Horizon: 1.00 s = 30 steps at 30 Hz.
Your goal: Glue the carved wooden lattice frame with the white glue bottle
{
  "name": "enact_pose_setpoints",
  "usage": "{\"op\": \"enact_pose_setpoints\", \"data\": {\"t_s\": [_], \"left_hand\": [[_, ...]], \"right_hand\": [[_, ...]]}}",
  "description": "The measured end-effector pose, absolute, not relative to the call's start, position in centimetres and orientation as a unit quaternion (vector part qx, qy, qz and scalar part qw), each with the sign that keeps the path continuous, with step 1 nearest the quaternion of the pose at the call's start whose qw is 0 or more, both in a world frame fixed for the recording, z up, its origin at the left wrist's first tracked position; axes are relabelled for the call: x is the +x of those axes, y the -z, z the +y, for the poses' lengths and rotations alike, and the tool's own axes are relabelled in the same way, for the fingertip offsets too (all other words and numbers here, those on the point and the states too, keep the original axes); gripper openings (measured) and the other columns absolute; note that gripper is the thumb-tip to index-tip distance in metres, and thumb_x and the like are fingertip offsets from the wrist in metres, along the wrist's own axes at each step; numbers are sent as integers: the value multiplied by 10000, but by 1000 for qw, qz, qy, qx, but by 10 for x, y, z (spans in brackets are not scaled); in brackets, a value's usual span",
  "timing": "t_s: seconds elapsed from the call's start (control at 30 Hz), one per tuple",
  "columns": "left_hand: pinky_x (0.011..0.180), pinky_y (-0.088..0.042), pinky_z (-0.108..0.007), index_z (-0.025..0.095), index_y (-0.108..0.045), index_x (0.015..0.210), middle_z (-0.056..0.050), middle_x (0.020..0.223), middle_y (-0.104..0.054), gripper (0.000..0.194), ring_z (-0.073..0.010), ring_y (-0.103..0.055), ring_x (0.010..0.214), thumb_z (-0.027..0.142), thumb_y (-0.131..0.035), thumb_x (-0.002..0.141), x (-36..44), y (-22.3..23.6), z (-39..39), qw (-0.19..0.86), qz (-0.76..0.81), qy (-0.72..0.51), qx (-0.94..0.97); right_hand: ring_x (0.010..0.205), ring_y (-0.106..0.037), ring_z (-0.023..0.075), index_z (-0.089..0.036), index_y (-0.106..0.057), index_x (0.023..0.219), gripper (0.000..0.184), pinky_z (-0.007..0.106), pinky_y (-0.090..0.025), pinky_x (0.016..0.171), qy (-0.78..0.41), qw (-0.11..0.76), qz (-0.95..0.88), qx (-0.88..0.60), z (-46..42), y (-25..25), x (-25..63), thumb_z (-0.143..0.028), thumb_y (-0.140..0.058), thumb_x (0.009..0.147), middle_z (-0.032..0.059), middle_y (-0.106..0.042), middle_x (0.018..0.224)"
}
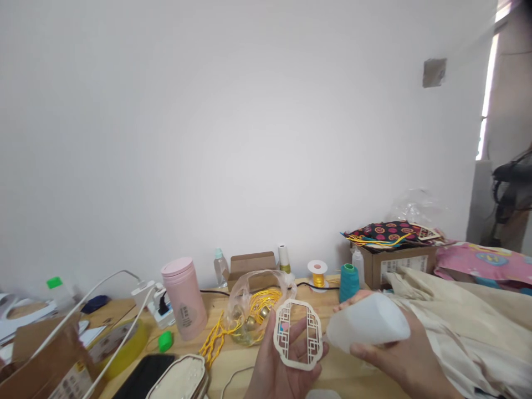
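Gripped in left hand (276, 370): lattice frame (298, 333); right hand (399, 357) clasps white bottle (368, 328), just right of frame.

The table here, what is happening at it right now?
A person works at a wooden table with two bare hands. The left hand holds up a pale lattice frame, fingers behind it. The right hand grips a white squeeze bottle, with its tip pointing toward the frame. Behind them lie a plastic bag of yellow cords, a pink tumbler and a teal thread spool.
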<state>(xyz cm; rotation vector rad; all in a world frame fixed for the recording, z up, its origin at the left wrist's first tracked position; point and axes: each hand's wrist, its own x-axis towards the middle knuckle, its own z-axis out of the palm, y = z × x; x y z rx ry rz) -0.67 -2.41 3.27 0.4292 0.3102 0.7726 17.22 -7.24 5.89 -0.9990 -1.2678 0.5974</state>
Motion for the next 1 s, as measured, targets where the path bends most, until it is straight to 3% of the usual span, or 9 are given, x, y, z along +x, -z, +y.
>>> {"op": "enact_pose_setpoints", "data": {"t_s": [0.17, 0.43, 0.77, 1.0], "left_hand": [[567, -488, -285, 59, -598, 1021, -138, 841, -689, 597, -236, -643, 727, 551, -389, 756, -8, -29, -22, 893, 138, -373, 212], [624, -480, -294, 105, -615, 1021, -149, 891, -687, 571, -243, -641, 773, 552, -372, 761, -10, -31, -22, 897, 122, -368, 212], [775, -411, -531, 188, -571, 1083, -139, 987, -666, 616, -272, -602, 887, 607, -258, 757, -10, -23, -22, 894, 107, -373, 224], [838, -369, -530, 201, -591, 1062, -132, 973, -675, 578, -270, -599, 911, 594, -295, 760, -9, -20, -21, 890, 82, -390, 220]], "right_hand": [[646, -622, 232, -210, -553, 864, 504, 271, -513, 557, -280, 644, -566, -432, -74, -60, 170, -382, -773, 444, 46, -669, 758], [737, -625, 257, -201, -538, 904, 528, 306, -520, 635, -285, 668, -541, -423, -71, -54, 171, -361, -772, 459, 64, -662, 826], [695, -647, 235, -201, -536, 913, 478, 267, -534, 599, -272, 656, -571, -412, -70, -52, 173, -310, -755, 502, 55, -689, 804], [659, -653, 246, -184, -546, 897, 473, 268, -539, 563, -236, 635, -586, -445, -69, -52, 177, -332, -751, 498, 73, -698, 782]]}}
